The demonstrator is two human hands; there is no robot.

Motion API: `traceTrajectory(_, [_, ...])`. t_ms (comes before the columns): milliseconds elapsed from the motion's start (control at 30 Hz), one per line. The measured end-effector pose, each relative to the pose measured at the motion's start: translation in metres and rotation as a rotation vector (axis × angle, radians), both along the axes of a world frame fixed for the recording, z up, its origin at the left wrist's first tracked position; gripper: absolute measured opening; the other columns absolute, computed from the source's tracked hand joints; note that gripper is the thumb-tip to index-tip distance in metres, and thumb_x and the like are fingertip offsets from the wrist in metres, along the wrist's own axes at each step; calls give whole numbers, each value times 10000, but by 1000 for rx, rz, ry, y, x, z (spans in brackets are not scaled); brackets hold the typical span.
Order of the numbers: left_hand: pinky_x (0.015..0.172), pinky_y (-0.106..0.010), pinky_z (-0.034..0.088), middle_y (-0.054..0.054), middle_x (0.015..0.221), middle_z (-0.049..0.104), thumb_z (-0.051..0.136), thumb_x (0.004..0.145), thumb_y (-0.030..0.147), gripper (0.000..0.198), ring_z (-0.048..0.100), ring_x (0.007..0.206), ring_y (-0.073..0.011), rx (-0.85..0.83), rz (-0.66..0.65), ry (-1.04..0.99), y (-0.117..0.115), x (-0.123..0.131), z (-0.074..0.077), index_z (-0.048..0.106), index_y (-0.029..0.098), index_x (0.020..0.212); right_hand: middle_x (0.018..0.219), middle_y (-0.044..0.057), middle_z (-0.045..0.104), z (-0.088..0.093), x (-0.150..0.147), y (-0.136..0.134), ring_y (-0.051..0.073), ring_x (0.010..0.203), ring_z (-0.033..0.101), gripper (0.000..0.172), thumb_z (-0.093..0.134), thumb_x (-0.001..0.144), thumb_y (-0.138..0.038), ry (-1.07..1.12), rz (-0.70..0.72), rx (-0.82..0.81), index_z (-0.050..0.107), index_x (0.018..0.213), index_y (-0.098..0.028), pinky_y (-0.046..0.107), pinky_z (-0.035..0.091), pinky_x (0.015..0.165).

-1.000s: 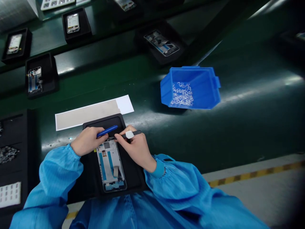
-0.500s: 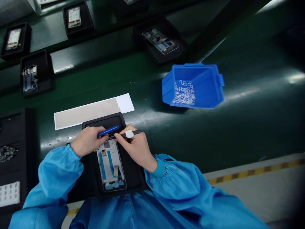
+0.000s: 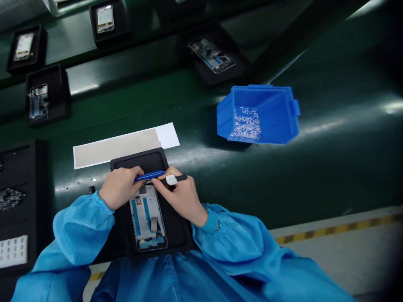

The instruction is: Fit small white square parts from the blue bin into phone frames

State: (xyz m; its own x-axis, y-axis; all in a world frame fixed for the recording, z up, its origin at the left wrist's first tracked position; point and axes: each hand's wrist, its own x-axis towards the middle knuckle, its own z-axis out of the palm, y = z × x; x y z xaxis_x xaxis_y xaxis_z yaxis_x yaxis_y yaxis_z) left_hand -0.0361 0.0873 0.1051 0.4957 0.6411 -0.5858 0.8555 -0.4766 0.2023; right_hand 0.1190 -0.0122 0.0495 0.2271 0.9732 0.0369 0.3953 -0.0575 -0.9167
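Note:
An opened phone frame (image 3: 145,216), silver-grey with blue strips and a flex cable, lies in a black foam tray (image 3: 178,230) before me. My left hand (image 3: 117,188) is closed on a blue pen-like tool (image 3: 148,175), which points right across the phone's top end. In my right hand (image 3: 185,201) is a slim dark tool, perhaps tweezers (image 3: 181,178), with a white wrap on it. Its working end is hidden by my fingers at the phone's top edge. Both hands almost meet there, the blue tool's end next to my right fingers.
Beyond the tray lies a white-edged beige sheet (image 3: 116,149). A blue bin (image 3: 278,119) with small white frame-like pieces stands right of it. More phones in black trays (image 3: 59,94) sit further back. At left is a black compartment tray (image 3: 30,167) with small parts.
My left hand has shifted a little right, and the blue tool now lies flatter, its far end closer to my right hand. My right hand has barely moved. The view has shifted slightly.

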Motion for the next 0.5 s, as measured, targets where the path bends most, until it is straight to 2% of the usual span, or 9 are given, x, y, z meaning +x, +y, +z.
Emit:
traceTrajectory(167, [740,-321,469,-75,918,730,489,939,350,242,686,889,-260,-22,36,-31,0,-2,-3,652,237,1078,630,-1,601,-2,-2,2,176,536,592,270,572,933,-428,-118,11,59,596,765,-218,278,409,556])
traceTrajectory(300, [767,-318,498,-68,963,750,562,893,320,199,705,920,-261,36,80,-68,-8,0,0,681,256,1040,625,22,635,-4,-6,2,217,556,641,340,549,929,-482,-148,12,144,601,718,-222,283,421,514])
traceTrajectory(400, [773,-293,516,-30,953,758,577,884,315,206,714,920,-236,128,129,-149,-19,-10,8,685,284,1057,569,11,596,-11,-3,5,209,479,603,374,574,913,-513,-27,-37,202,580,679,-221,287,427,470])
traceTrajectory(500, [871,-288,524,-30,1060,744,508,924,341,298,699,990,-211,259,339,-298,-48,-39,5,657,299,1179,637,28,622,-23,5,4,239,605,670,391,608,889,-561,212,-145,238,579,704,-218,304,526,575])
